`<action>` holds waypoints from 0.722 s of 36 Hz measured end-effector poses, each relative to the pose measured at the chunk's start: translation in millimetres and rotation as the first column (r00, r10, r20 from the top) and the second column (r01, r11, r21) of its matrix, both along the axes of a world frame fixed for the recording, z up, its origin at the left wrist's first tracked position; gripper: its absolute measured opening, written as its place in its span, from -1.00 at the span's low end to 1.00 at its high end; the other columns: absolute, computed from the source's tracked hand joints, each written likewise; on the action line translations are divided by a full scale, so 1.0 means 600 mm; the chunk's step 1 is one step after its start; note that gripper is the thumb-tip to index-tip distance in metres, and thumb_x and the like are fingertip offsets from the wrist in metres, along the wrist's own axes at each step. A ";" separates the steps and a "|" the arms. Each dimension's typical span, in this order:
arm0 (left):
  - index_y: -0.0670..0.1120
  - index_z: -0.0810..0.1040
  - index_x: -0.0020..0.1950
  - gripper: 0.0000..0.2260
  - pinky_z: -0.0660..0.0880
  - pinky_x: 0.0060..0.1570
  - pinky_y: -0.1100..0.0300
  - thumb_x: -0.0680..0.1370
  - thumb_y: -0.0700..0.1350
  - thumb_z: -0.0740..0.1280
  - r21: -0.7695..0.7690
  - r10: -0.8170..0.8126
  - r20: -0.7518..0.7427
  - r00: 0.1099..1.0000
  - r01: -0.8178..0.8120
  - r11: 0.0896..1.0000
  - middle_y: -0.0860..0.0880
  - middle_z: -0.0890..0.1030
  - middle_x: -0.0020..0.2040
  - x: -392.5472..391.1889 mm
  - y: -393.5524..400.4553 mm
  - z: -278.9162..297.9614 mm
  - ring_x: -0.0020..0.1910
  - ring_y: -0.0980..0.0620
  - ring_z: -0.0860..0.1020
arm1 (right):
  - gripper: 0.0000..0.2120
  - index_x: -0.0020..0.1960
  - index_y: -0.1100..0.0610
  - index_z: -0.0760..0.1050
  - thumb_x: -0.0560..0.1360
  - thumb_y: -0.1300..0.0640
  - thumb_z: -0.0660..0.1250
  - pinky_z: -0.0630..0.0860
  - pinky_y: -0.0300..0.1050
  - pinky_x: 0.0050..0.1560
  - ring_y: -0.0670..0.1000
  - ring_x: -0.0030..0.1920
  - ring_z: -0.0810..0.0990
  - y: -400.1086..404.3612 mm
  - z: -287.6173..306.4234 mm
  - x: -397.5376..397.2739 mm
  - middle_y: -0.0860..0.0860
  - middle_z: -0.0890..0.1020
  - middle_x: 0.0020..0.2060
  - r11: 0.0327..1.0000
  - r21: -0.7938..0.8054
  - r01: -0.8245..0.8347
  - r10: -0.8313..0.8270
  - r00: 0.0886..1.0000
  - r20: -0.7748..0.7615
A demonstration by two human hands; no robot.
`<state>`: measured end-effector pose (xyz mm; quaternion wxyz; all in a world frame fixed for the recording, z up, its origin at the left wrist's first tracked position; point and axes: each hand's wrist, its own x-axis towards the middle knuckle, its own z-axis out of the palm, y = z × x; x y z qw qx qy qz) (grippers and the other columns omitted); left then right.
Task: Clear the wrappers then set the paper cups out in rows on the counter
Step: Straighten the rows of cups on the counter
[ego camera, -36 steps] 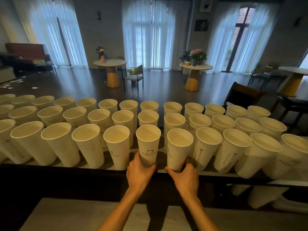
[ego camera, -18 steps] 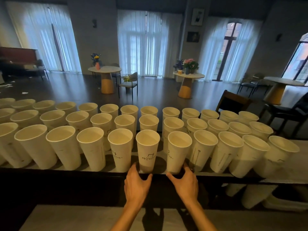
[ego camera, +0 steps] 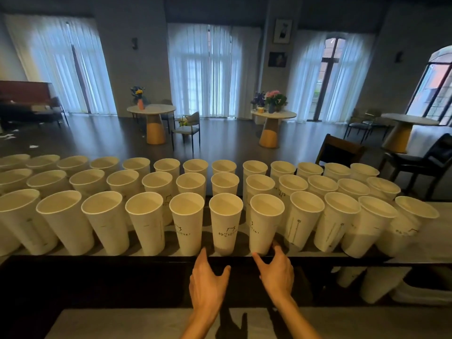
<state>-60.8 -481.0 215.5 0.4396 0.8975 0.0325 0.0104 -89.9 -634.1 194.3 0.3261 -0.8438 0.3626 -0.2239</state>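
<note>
Fingers (ego camera: 276,248) of right hand (ego camera: 277,275) touch upright cup (ego camera: 264,226); mouth up.

Leftmost paper cups (ego camera: 9,216) cut by the frame edge; cup print (ego camera: 228,234) too small to read.

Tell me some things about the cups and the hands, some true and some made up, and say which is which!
1. The paper cups stand in three rows on the counter. True.
2. The cups are full of juice. False: the ones whose insides show look empty.
3. The left hand is lifting a cup high in the air. False: it is open, low at the counter's front edge, holding nothing.
4. The right hand has fingers at the base of a front-row cup. True.
5. Flowers sit on a round table behind the cups. True.
</note>
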 end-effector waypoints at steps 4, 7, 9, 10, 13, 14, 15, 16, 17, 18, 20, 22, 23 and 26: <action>0.04 0.22 0.58 -0.22 0.43 0.37 0.04 0.46 0.03 0.54 -0.015 -0.013 0.034 0.999 0.013 1.000 0.02 0.38 0.53 -0.022 0.004 0.002 0.46 0.00 0.42 | -0.29 0.40 -0.04 0.34 0.34 -0.24 0.47 0.67 0.00 -0.07 -0.03 -0.05 0.69 0.003 0.011 -0.009 -0.02 0.63 0.15 1.000 -0.020 -0.025 0.024 1.000 -0.007; 0.09 0.27 0.50 -0.32 0.59 0.19 0.10 0.47 0.04 0.52 0.001 -0.070 0.078 0.995 0.070 0.998 0.09 0.45 0.43 -0.043 -0.007 0.000 0.15 0.09 0.62 | -0.26 0.42 -0.01 0.36 0.34 -0.22 0.50 0.61 0.02 0.13 0.01 0.20 0.60 0.002 0.016 -0.022 -0.02 0.59 0.24 0.999 -0.007 -0.044 0.044 0.999 0.019; 0.13 0.33 0.42 -0.43 0.63 -0.04 0.23 0.48 0.05 0.50 0.031 -0.141 0.128 0.982 0.138 0.990 0.15 0.49 0.32 -0.060 -0.030 0.003 -0.15 0.20 0.61 | -0.29 0.42 -0.08 0.34 0.35 -0.24 0.47 0.62 0.02 0.11 -0.02 0.16 0.62 -0.012 0.008 -0.038 -0.05 0.57 0.26 0.999 0.024 -0.032 0.030 0.998 0.053; 0.14 0.35 0.39 -0.47 0.62 -0.08 0.26 0.50 0.05 0.49 0.041 -0.179 0.152 0.972 0.175 0.984 0.18 0.50 0.27 -0.067 -0.039 0.004 -0.20 0.22 0.59 | -0.32 0.40 -0.13 0.34 0.35 -0.26 0.45 0.64 0.00 0.07 -0.05 0.08 0.65 -0.016 0.003 -0.045 -0.07 0.59 0.24 0.999 0.040 -0.028 0.025 0.998 0.066; 0.18 0.39 0.32 -0.57 0.63 -0.06 0.24 0.51 0.06 0.47 0.058 -0.315 0.216 0.924 0.310 0.949 0.21 0.53 0.19 -0.094 -0.089 0.010 -0.16 0.22 0.60 | -0.49 0.27 -0.20 0.43 0.38 -0.25 0.44 0.66 -0.06 -0.06 -0.13 -0.15 0.66 -0.053 -0.011 -0.082 -0.11 0.65 0.01 0.996 0.092 -0.022 0.014 0.996 0.083; 0.18 0.40 0.32 -0.57 0.63 -0.07 0.24 0.52 0.07 0.47 0.067 -0.355 0.235 0.905 0.349 0.935 0.21 0.53 0.19 -0.102 -0.109 0.011 -0.15 0.20 0.60 | -0.55 0.22 -0.19 0.46 0.38 -0.23 0.45 0.66 -0.07 -0.09 -0.14 -0.18 0.65 -0.067 -0.008 -0.096 -0.13 0.65 -0.02 0.995 0.096 -0.006 -0.004 0.995 0.103; 0.17 0.40 0.35 -0.55 0.63 -0.07 0.24 0.51 0.08 0.46 0.069 -0.382 0.239 0.892 0.377 0.924 0.21 0.53 0.21 -0.114 -0.132 0.012 -0.14 0.19 0.61 | -0.59 0.17 -0.18 0.48 0.38 -0.21 0.46 0.66 -0.05 -0.11 -0.13 -0.19 0.65 -0.086 -0.006 -0.112 -0.14 0.65 -0.02 0.995 0.095 0.020 -0.032 0.992 0.125; 0.16 0.39 0.39 -0.51 0.64 -0.04 0.23 0.51 0.10 0.47 0.062 -0.397 0.234 0.887 0.394 0.917 0.19 0.53 0.25 -0.121 -0.153 0.011 -0.09 0.16 0.63 | -0.61 0.15 -0.16 0.50 0.37 -0.19 0.47 0.66 -0.02 -0.11 -0.11 -0.16 0.65 -0.105 -0.005 -0.125 -0.14 0.64 0.01 0.995 0.089 0.054 -0.067 0.988 0.141; 0.15 0.36 0.44 -0.45 0.64 0.00 0.20 0.50 0.11 0.47 0.043 -0.402 0.220 0.889 0.403 0.914 0.16 0.52 0.30 -0.131 -0.179 0.013 -0.02 0.12 0.64 | -0.59 0.16 -0.14 0.50 0.37 -0.17 0.49 0.65 0.01 -0.07 -0.08 -0.11 0.65 -0.128 -0.002 -0.141 -0.13 0.63 0.05 0.992 0.089 0.084 -0.098 0.983 0.157; 0.14 0.31 0.49 -0.39 0.64 0.06 0.17 0.50 0.13 0.47 0.023 -0.400 0.203 0.894 0.405 0.914 0.14 0.50 0.36 -0.138 -0.201 0.014 0.06 0.07 0.64 | -0.55 0.19 -0.11 0.49 0.36 -0.17 0.50 0.64 0.05 -0.02 -0.05 -0.06 0.64 -0.148 0.002 -0.153 -0.12 0.62 0.08 0.989 0.098 0.109 -0.124 0.979 0.161; 0.11 0.21 0.57 -0.27 0.61 0.16 0.11 0.49 0.15 0.47 -0.004 -0.382 0.179 0.907 0.389 0.921 0.08 0.42 0.47 -0.146 -0.240 0.023 0.20 0.02 0.61 | -0.42 0.28 -0.06 0.46 0.34 -0.21 0.51 0.60 0.10 0.08 0.01 0.04 0.63 -0.188 0.009 -0.170 -0.08 0.60 0.16 0.984 0.104 0.147 -0.162 0.975 0.154; 0.07 0.13 0.61 -0.20 0.52 0.32 0.06 0.49 0.14 0.48 -0.033 -0.364 0.162 0.917 0.374 0.927 0.05 0.36 0.53 -0.144 -0.266 0.029 0.36 0.02 0.52 | -0.30 0.35 -0.03 0.43 0.31 -0.27 0.50 0.56 0.10 0.16 0.04 0.17 0.59 -0.215 0.018 -0.177 -0.03 0.58 0.24 0.983 0.101 0.156 -0.168 0.978 0.126; 0.06 0.12 0.61 -0.19 0.46 0.38 0.08 0.49 0.12 0.49 -0.055 -0.350 0.155 0.924 0.362 0.931 0.05 0.35 0.54 -0.144 -0.280 0.034 0.44 0.03 0.45 | -0.25 0.39 -0.01 0.41 0.30 -0.28 0.50 0.55 0.08 0.19 0.04 0.22 0.56 -0.229 0.020 -0.179 -0.01 0.56 0.27 0.984 0.100 0.148 -0.159 0.981 0.110; 0.06 0.21 0.57 -0.22 0.45 0.35 0.08 0.45 0.08 0.53 -0.126 -0.292 0.170 0.941 0.315 0.941 0.06 0.45 0.46 -0.133 -0.315 0.040 0.45 0.06 0.43 | -0.18 0.44 0.02 0.36 0.29 -0.29 0.50 0.54 0.07 0.23 0.06 0.30 0.53 -0.261 0.026 -0.174 0.02 0.54 0.32 0.991 0.085 0.105 -0.114 0.988 0.101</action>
